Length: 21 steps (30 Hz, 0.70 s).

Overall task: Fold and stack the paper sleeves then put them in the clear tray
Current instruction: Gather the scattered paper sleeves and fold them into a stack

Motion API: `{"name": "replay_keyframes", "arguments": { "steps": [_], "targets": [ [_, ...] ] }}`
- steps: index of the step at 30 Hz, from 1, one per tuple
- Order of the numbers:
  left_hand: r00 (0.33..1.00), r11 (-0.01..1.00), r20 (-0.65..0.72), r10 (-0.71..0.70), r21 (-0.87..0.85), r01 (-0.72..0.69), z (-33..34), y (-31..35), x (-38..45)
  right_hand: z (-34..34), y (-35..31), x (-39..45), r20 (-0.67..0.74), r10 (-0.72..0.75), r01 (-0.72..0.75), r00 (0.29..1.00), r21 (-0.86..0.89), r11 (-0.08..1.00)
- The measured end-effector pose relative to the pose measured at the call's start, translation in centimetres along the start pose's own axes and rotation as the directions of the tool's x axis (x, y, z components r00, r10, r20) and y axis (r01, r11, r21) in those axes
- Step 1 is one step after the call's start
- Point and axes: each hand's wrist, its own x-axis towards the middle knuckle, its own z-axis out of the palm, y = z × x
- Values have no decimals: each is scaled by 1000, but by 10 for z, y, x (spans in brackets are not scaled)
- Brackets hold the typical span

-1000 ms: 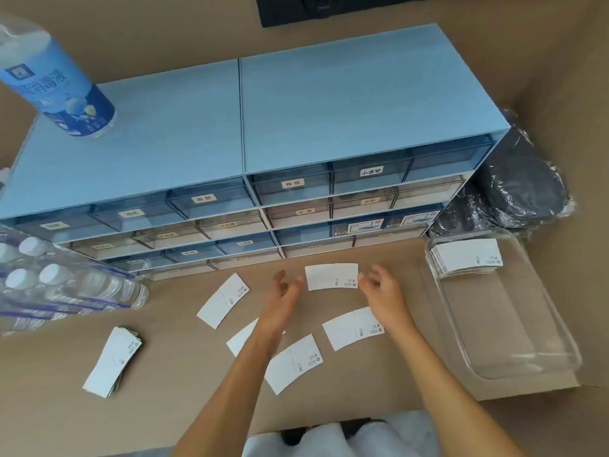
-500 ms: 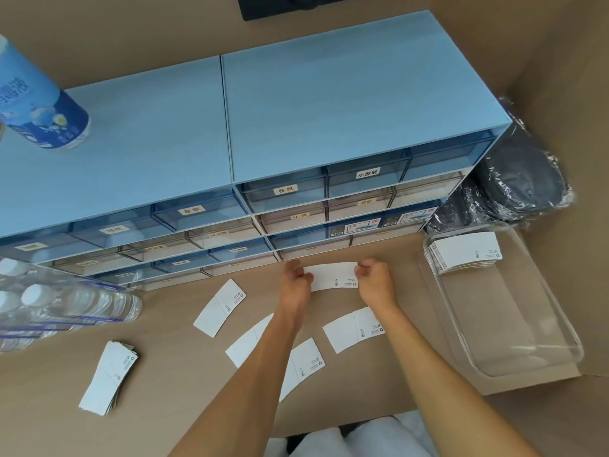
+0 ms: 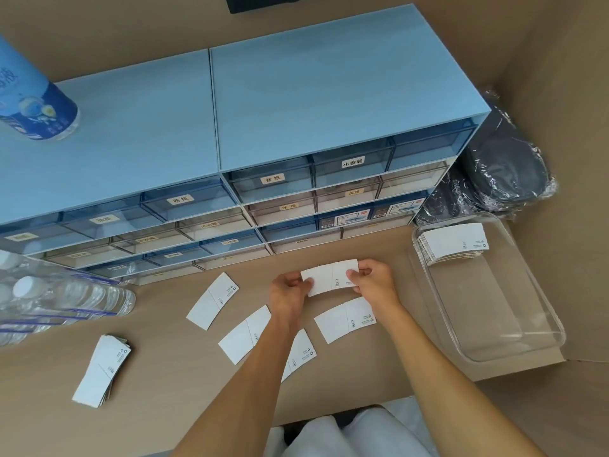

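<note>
A white paper sleeve spans between both hands. The left hand pinches its left end, the right hand its right end, fingers curled closed, forearms extended forward.

"小香皂", "卷纸" on drawer labels

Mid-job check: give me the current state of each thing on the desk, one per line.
Held sleeve: gripped at both ends, unfolded.
Left hand: pinching its left end.
Right hand: pinching its right end.
Loose sleeves: four flat on the desk, separate.
Left stack: piled on the desk.
Clear tray: mostly empty.
Tray stack: at the tray's far end.
Drawers: all shut.
</note>
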Motion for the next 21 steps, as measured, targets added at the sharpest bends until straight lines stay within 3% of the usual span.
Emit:
{"name": "replay_keyframes", "arguments": {
  "steps": [4,10,15,21],
  "targets": [
    [1000,998,11,-28,59,27,0,-6,-10,-9,2,-6,16,-40,41,999,-44,998],
    [996,965,-47,75,257,-60,6,-11,-30,-22,19,-13,15,-68,70,998,-205,976],
    [981,836,-20,192,527,-153,9,-23,-39,-27,32,-24,-34,-31,14,999,-416,909],
    [969,726,26,247,657,-203,10,-39,-49,-26,38,-33,-82,15,-60,997,-580,813]
  ]
}}
